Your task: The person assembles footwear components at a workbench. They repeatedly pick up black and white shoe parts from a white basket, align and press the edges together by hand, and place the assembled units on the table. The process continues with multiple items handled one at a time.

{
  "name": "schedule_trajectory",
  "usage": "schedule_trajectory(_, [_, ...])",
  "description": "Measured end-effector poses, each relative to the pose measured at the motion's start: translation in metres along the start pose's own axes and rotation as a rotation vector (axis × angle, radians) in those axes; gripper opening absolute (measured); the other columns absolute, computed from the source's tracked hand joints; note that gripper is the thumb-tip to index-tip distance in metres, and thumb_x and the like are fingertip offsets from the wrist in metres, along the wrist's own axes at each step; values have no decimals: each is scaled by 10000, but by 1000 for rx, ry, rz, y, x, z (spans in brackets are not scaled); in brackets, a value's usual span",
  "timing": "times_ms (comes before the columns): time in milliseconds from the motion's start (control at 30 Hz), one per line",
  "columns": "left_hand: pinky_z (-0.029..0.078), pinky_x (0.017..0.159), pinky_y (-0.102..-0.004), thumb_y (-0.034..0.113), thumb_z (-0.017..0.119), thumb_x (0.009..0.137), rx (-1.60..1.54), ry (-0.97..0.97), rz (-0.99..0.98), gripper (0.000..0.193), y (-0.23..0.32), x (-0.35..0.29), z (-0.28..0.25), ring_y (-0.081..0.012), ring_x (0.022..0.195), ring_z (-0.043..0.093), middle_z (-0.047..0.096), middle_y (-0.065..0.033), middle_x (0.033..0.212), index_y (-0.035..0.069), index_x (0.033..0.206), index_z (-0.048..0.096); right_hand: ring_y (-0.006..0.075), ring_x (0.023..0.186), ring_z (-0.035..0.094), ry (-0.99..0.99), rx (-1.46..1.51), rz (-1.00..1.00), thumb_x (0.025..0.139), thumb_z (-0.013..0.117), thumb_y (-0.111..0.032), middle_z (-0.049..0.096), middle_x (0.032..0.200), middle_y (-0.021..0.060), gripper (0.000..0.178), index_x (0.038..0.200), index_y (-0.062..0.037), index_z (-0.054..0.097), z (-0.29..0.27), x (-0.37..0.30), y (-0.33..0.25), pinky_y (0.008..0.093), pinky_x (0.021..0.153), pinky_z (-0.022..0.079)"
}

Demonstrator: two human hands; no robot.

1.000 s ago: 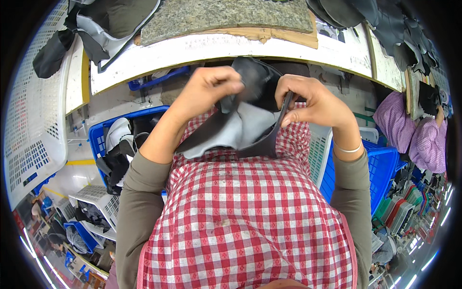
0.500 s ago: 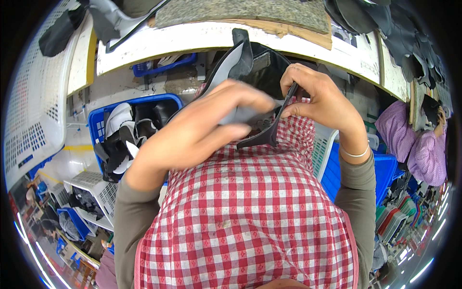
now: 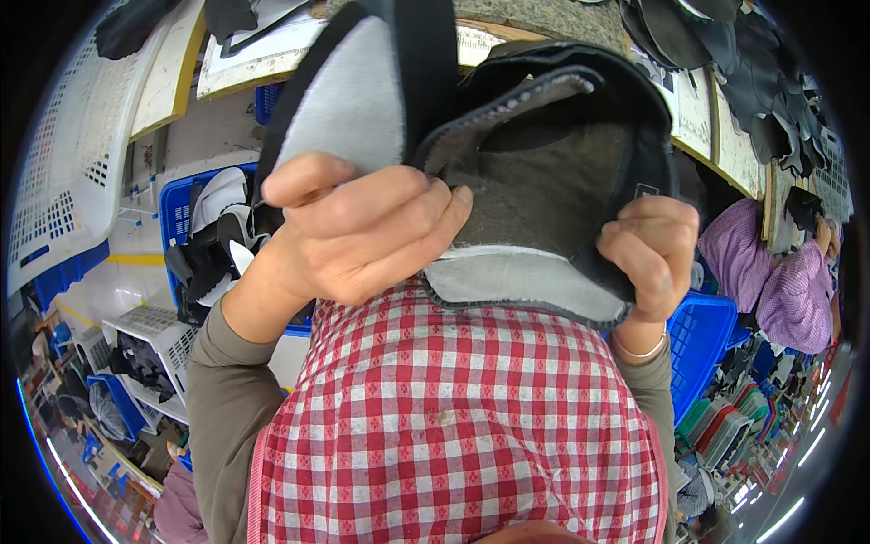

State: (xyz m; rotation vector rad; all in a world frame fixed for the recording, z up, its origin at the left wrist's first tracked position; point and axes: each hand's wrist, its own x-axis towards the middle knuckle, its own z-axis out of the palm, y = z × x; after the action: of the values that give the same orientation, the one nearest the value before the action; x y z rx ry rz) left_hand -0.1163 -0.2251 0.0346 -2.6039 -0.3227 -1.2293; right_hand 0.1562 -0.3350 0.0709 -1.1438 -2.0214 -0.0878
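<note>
A black leather shoe upper (image 3: 553, 195) is spread wide in front of my chest, its dark lining facing me. Pale grey backing patches show on its long flap and along its lower edge. My left hand (image 3: 362, 222) is closed on the upper's left side, fingers curled beside the flap. At the opposite edge, my right hand (image 3: 651, 249) grips it with bent fingers. The fingertips of my right hand are partly hidden behind the leather.
A white-topped workbench (image 3: 249, 72) runs across the far side, with black leather pieces (image 3: 761, 100) piled at its right. On the left stand a blue basket (image 3: 172, 213) of cut pieces and a white crate (image 3: 68, 163). Someone in a purple checked sleeve (image 3: 793, 299) works at right.
The shoe upper has come up closer and been opened out, its inside now showing. My left hand, blurred before, has closed on it; my right hand has moved lower and to the right.
</note>
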Motion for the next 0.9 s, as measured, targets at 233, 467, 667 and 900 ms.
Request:
schedule_trajectory(233, [334, 871, -320, 274, 691, 641, -137, -169, 51, 344, 1, 2, 6, -131, 970, 548, 717, 59, 958, 139, 936, 806, 207, 777, 586, -2, -47, -6, 574, 734, -127, 499, 786, 26, 401, 966, -53, 772, 10, -10, 15, 318, 634, 503])
schedule_trajectory(467, [363, 898, -353, 155, 716, 649, -307, -243, -97, 266, 11, -4, 25, -170, 1012, 571, 654, 24, 951, 99, 909, 740, 238, 779, 596, 19, 25, 144, 561, 722, -48, 525, 745, 55, 321, 878, -23, 763, 26, -34, 26, 336, 635, 485])
schedule_trajectory(667, [366, 928, -416, 60, 723, 636, -555, -464, -200, 228, 14, 6, 74, -247, 1051, 578, 583, -18, 921, 99, 853, 662, 269, 839, 612, -333, 251, 686, 582, 834, 32, 652, 816, 48, 308, 853, -104, 775, 31, -42, 50, 366, 731, 461])
schedule_trajectory(900, [336, 990, -437, 68, 793, 669, -607, -503, -206, 249, 4, 24, 114, -258, 1082, 571, 589, -40, 886, 76, 893, 686, 196, 794, 685, -447, -233, 236, 737, 704, -106, 679, 796, 16, 219, 955, -96, 724, 36, -23, 49, 336, 740, 520])
